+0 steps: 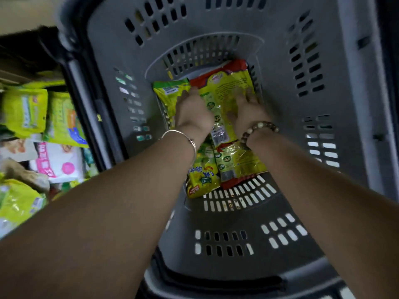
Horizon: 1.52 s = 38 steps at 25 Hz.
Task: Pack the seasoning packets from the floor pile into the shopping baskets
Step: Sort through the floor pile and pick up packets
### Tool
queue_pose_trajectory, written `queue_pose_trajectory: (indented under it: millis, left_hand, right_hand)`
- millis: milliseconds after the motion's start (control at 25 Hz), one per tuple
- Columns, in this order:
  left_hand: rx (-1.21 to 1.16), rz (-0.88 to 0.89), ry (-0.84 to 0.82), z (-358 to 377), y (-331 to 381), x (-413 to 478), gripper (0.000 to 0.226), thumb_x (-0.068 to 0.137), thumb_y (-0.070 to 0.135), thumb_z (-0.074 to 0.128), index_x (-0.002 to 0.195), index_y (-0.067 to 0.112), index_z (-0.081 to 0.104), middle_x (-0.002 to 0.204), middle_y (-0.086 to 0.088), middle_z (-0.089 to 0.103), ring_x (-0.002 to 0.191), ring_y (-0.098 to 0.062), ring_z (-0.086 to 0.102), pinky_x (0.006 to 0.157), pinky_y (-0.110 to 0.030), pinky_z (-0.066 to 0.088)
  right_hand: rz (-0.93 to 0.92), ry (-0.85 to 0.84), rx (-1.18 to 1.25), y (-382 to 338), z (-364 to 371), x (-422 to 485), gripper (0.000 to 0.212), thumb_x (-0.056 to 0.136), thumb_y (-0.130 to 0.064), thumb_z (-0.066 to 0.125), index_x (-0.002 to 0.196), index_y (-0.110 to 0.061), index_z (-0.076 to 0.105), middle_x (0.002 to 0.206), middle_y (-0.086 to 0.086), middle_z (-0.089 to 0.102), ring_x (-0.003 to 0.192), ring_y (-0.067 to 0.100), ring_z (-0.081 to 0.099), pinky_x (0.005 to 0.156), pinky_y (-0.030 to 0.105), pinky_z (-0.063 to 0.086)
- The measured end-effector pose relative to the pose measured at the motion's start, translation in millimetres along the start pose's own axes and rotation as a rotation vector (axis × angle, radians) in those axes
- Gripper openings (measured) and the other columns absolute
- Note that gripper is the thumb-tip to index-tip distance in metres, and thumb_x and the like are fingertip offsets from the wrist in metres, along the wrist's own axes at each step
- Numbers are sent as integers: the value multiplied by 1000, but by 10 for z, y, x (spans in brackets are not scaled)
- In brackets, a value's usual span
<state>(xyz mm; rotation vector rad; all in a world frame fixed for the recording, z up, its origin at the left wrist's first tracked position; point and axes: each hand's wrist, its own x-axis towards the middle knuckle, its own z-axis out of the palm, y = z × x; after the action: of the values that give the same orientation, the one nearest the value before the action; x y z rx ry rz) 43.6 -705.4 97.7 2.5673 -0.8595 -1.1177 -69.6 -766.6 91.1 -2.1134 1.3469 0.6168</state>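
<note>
I look straight down into a deep grey shopping basket (280, 87) with slotted walls. Several yellow-green seasoning packets with red edges lie on its bottom. Both my arms reach deep inside. My left hand (193, 108) and my right hand (248, 108) lie on the top yellow packet (224, 89), one at each side, fingers spread flat on it. Another packet (170, 93) lies to its left, and more packets (237, 162) lie nearer me under my wrists. The floor pile of packets (28, 117) lies outside the basket at the left.
The basket's dark handle bar (86, 87) runs along its left rim. Pink-and-white packages (58, 162) sit in the floor pile among the yellow ones. The near rim of the basket (226, 283) is just below my elbows.
</note>
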Motion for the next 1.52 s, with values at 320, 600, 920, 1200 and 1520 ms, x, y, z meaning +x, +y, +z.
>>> queue_pose_trajectory:
  millis: [320, 600, 920, 1200, 1520]
  left_hand:
    - [-237, 456, 285, -1347, 191, -1225, 60, 84, 5, 62, 139, 14, 41, 139, -5, 47, 128, -18, 44, 106, -24, 34]
    - [-220, 301, 438, -2088, -1293, -1391, 55, 81, 6, 64, 133, 8, 48, 133, -8, 53, 121, -17, 47, 92, -10, 27]
    - [-249, -66, 410, -1837, -2882, -1009, 55, 89, 11, 60, 141, 12, 40, 145, -7, 42, 132, -23, 38, 91, -17, 28]
    - [-459, -105, 506, -1193, -3301, -376, 52, 88, 7, 60, 137, 13, 46, 139, -5, 49, 103, -4, 44, 74, -7, 25]
    - [-504, 12, 606, -846, -3554, 147, 43, 88, 10, 61, 129, 16, 53, 132, -3, 52, 120, -18, 49, 90, -23, 38]
  right_hand:
    - [-210, 499, 237, -695, -570, -1020, 58, 89, -15, 55, 143, -12, 36, 143, 15, 42, 132, 29, 41, 108, 34, 33]
    - [-490, 584, 433, -2246, -542, -1860, 49, 81, -8, 53, 130, -3, 52, 123, 21, 59, 107, 36, 60, 88, 29, 38]
    - [-103, 57, 499, -3066, 839, -1340, 51, 95, -16, 46, 144, -25, 33, 137, 5, 51, 118, 24, 54, 90, 30, 45]
    - [-4, 61, 583, -3077, 1802, -318, 45, 91, -22, 57, 134, -19, 44, 131, 6, 56, 118, 28, 53, 90, 34, 45]
    - [-401, 460, -24, -3119, 1945, 624, 77, 85, -37, 64, 147, -22, 22, 155, 6, 19, 143, 25, 18, 115, 45, 16]
